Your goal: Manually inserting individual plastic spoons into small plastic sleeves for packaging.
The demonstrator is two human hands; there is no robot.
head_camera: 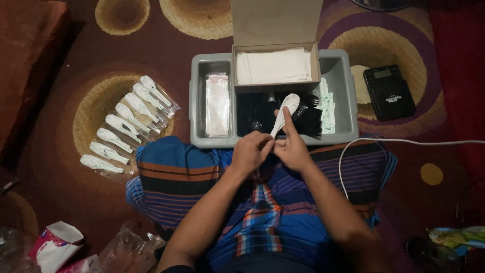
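Nearest: person is sitting cross-legged in a blue striped and plaid wrap (212, 177), both forearms reaching forward over the lap. Left hand (251, 151) is closing its fingertips on the lower end of one white wrapped spoon (284, 114); right hand (292, 146) is gripping the same spoon from the other side, index finger lying straight up along it. The spoon is standing upright just above the near rim of a grey tray (348, 86).

Left of the lap: seven wrapped white spoons (126, 124) are lying in a fanned row on the carpet.

In the tray: one stack of clear sleeves (217, 103), a dark heap of black cutlery (255, 114), count not readable, and one open cardboard box (275, 30) holding white napkins.

Farther right: one black digital scale (389, 92); one white cable (404, 142).

Surface: maroon carpet (60, 182) with tan ring patterns. Lighting dim.
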